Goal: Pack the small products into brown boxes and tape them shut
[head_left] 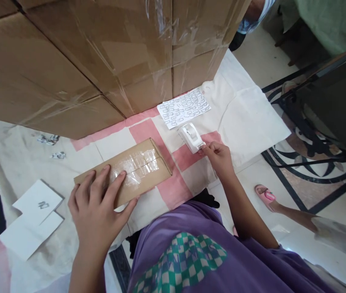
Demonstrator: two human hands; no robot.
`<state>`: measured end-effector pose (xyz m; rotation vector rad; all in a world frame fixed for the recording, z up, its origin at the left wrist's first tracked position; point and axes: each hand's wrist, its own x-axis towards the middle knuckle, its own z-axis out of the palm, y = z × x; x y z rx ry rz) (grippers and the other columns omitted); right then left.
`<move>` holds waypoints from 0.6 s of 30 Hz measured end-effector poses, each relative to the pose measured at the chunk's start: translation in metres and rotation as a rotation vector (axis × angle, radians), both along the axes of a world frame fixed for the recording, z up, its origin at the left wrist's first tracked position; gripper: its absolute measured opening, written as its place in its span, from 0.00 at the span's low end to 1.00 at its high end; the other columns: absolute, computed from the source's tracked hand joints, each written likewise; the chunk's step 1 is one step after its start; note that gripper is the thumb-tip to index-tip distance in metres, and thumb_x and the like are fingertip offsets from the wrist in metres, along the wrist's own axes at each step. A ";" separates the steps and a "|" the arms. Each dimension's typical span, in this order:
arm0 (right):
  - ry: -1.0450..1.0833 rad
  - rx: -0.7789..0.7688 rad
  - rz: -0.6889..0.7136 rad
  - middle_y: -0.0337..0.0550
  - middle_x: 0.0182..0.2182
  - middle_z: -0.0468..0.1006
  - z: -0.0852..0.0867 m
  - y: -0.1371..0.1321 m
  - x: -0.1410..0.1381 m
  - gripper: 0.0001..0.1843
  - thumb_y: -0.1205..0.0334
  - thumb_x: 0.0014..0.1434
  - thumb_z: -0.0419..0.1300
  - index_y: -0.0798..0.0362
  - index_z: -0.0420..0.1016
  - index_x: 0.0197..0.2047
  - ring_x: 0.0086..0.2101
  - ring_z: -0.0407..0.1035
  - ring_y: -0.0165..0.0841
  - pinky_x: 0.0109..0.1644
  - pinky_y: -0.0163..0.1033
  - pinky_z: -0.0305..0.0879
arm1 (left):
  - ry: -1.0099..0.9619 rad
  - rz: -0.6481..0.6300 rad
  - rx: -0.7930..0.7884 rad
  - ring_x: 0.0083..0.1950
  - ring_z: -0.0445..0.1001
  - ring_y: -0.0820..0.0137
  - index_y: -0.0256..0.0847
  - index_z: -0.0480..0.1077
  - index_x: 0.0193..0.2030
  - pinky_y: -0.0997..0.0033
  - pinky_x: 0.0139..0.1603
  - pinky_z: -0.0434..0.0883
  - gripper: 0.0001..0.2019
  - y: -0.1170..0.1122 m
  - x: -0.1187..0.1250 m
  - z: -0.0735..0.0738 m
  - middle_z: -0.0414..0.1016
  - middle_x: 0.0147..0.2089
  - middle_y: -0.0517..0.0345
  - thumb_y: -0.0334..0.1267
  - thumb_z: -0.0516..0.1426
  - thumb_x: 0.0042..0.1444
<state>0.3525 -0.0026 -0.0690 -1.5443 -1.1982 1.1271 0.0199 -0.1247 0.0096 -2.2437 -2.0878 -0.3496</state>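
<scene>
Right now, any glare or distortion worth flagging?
Head view: bright glare streaks on the clear tape across the small box; head view: more glare on the plastic over the large boxes; head view: overall slightly soft, wide-angle perspective tilting the stack, right-edge dark panel underlit.

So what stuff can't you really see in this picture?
Small box: in the head view, the left hand covers part of its left end.
Tape dispenser: in the head view, the right hand is at its front end, too small and blurry to tell whether it pinches any tape.
Big boxes: the head view's top edge cuts them off.
Paper sheet: in the head view, blur hides its tiny marks.
</scene>
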 end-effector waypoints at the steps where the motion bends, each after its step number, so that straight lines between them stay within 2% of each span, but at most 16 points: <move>1: 0.008 -0.004 0.016 0.35 0.22 0.66 0.001 0.001 0.003 0.30 0.46 0.58 0.66 0.48 0.50 0.20 0.32 0.76 0.37 0.38 0.40 0.72 | 0.000 -0.001 0.005 0.75 0.58 0.46 0.64 0.54 0.76 0.34 0.70 0.59 0.40 0.000 0.000 0.000 0.58 0.76 0.60 0.51 0.65 0.60; 4: 0.050 -0.067 0.057 0.34 0.20 0.63 0.005 0.005 0.007 0.31 0.46 0.56 0.69 0.49 0.52 0.20 0.32 0.76 0.37 0.39 0.40 0.73 | 0.000 -0.010 0.016 0.75 0.58 0.45 0.64 0.54 0.76 0.33 0.69 0.59 0.40 0.000 -0.001 -0.001 0.58 0.77 0.59 0.50 0.65 0.59; 7: 0.167 -0.228 0.095 0.35 0.20 0.66 0.009 0.007 0.004 0.32 0.44 0.51 0.72 0.49 0.53 0.20 0.33 0.79 0.40 0.38 0.42 0.76 | 0.004 -0.015 0.019 0.75 0.58 0.45 0.63 0.53 0.76 0.33 0.69 0.59 0.41 0.000 -0.001 -0.002 0.58 0.76 0.57 0.49 0.66 0.59; 9: 0.214 -0.261 0.058 0.36 0.20 0.68 0.010 0.005 0.000 0.33 0.45 0.50 0.73 0.49 0.52 0.20 0.33 0.80 0.42 0.36 0.43 0.77 | 0.008 -0.016 0.020 0.75 0.58 0.44 0.62 0.54 0.76 0.33 0.69 0.59 0.41 0.000 -0.001 -0.002 0.59 0.76 0.56 0.49 0.66 0.59; 13: 0.174 -0.130 -0.008 0.37 0.21 0.70 0.005 -0.004 -0.006 0.31 0.47 0.56 0.69 0.49 0.53 0.19 0.34 0.80 0.41 0.37 0.41 0.77 | 0.005 -0.017 0.025 0.75 0.58 0.44 0.62 0.55 0.75 0.34 0.70 0.59 0.40 0.000 -0.001 -0.002 0.59 0.76 0.56 0.49 0.65 0.59; 18: 0.108 -0.040 0.052 0.37 0.21 0.69 -0.002 -0.008 -0.002 0.29 0.50 0.61 0.66 0.49 0.53 0.20 0.34 0.80 0.40 0.33 0.39 0.73 | -0.003 -0.002 0.030 0.75 0.58 0.46 0.63 0.55 0.75 0.34 0.70 0.59 0.39 0.002 0.000 -0.002 0.58 0.76 0.59 0.49 0.65 0.59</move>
